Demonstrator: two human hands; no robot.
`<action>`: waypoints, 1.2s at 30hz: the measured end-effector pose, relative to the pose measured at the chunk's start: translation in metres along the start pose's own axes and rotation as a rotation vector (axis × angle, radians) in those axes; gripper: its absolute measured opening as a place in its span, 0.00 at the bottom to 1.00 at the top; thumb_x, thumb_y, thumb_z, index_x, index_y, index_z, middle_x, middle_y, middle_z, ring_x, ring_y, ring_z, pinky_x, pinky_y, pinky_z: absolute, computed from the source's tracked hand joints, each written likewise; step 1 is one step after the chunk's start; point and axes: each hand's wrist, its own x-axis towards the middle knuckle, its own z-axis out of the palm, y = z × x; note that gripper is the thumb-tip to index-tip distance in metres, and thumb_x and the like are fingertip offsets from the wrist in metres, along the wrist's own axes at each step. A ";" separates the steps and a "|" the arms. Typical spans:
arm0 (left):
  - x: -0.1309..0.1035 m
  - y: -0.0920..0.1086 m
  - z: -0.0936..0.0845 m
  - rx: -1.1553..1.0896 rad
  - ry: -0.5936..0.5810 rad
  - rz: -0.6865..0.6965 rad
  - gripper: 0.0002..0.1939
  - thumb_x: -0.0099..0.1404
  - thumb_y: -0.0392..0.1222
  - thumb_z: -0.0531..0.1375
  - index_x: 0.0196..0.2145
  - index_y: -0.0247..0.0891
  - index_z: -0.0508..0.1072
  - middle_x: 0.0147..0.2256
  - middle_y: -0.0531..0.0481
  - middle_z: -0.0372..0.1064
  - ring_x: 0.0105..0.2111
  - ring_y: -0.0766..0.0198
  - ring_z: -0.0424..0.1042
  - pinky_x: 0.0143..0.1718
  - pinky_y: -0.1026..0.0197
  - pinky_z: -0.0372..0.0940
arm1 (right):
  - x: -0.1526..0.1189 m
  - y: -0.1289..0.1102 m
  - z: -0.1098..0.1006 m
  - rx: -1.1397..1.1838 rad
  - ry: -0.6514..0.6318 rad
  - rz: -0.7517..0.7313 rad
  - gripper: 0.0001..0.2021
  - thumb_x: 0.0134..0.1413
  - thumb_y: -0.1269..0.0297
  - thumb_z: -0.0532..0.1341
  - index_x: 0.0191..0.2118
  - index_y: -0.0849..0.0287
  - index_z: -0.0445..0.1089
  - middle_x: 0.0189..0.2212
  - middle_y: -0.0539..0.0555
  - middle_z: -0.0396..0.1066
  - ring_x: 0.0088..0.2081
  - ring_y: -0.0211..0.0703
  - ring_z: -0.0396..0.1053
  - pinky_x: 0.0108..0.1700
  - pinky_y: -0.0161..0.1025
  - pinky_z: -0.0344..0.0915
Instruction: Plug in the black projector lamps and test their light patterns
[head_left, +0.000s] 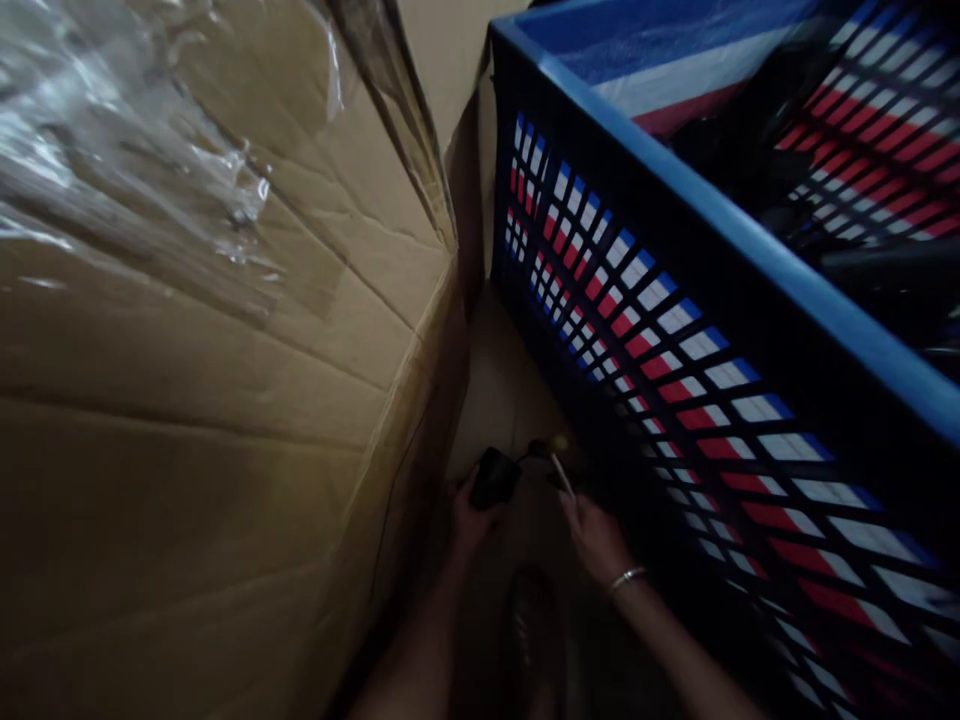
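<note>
Between a cardboard box (187, 480) and a blue crate (675, 170), a small black block (495, 477) is held low down in a narrow gap.

The block is gripped by the left hand (469, 518), at its near left side; a slim pale stick (563, 477) (too dim to be named more closely) is held narrowly by the right hand (598, 540), above whose wrist a silver bracelet (628, 577) is worn. Between the hands, just beside the block, a small dark piece (537, 450) is seen; whether it is touched by the stick cannot be told. Below, a shoe (532, 620) is dimly shown on the floor (499, 370). The box is partly covered by shiny clear plastic (210, 190); the crate is lined with a striped sheet (667, 82), and dark items (780, 130) are held inside.
</note>
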 end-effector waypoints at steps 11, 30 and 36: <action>-0.140 0.135 -0.055 -0.355 -0.547 -0.205 0.25 0.47 0.47 0.61 0.42 0.31 0.73 0.30 0.44 0.73 0.29 0.59 0.70 0.29 0.62 0.63 | -0.067 -0.077 -0.155 0.545 -0.360 -0.301 0.32 0.33 0.59 0.70 0.49 0.61 0.66 0.46 0.57 0.69 0.48 0.50 0.65 0.52 0.46 0.60; -0.327 0.293 -0.165 -0.283 -0.846 -0.024 0.32 0.49 0.64 0.60 0.42 0.34 0.71 0.35 0.44 0.71 0.33 0.61 0.68 0.34 0.63 0.62 | -0.325 -0.135 -0.190 1.018 -0.327 -0.514 0.40 0.26 0.68 0.71 0.52 0.55 0.58 0.43 0.51 0.66 0.43 0.44 0.64 0.45 0.38 0.60; -0.350 0.279 -0.190 -0.289 -0.845 0.308 0.41 0.38 0.48 0.72 0.52 0.43 0.65 0.45 0.46 0.66 0.47 0.54 0.64 0.46 0.60 0.59 | -0.371 -0.147 -0.161 1.137 -0.115 -0.463 0.36 0.28 0.68 0.68 0.50 0.55 0.57 0.41 0.52 0.66 0.41 0.43 0.64 0.41 0.37 0.61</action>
